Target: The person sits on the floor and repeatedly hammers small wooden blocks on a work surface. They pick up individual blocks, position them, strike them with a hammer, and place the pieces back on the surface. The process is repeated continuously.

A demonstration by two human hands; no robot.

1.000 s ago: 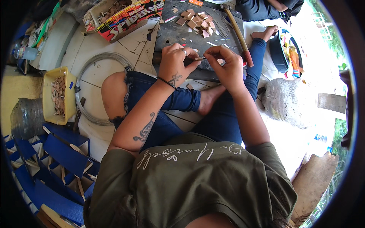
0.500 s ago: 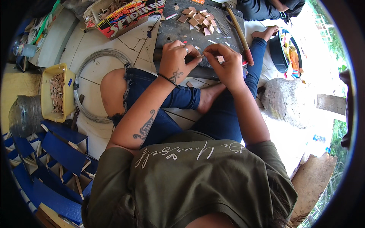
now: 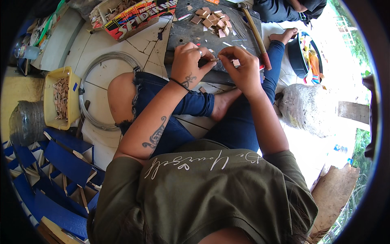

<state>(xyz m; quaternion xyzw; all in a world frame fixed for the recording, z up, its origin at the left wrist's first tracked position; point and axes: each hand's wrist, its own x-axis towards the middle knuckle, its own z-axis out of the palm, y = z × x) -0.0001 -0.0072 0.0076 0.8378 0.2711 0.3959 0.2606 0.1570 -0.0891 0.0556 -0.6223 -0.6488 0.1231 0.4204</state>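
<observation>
Above the near edge of a dark work board (image 3: 183,34), my two hands meet fingertip to fingertip. My left hand (image 3: 190,61) is closed in a pinch on a small wooden piece (image 3: 214,59). Thumb and forefinger of my right hand (image 3: 243,68) are pressed together at the other end of that piece; whether they grip it or something finer is too small to tell. A pile of small brown wooden pieces (image 3: 213,21) lies farther up the board. To its right rests a hammer (image 3: 255,34) with a red-ended handle, beside several thin wires (image 3: 240,29).
Left of my knee lies a coil of wire (image 3: 87,105), with a yellow bin (image 3: 73,118) of wooden bits beyond. A printed cardboard box (image 3: 138,18) stands far left, blue folded pieces (image 3: 67,156) near left. On the right are a black tub (image 3: 294,57) and another person's dark clothing (image 3: 276,10).
Almost nothing differs. My hands stay together in the same place, with only a very slight shift of the fingers.
</observation>
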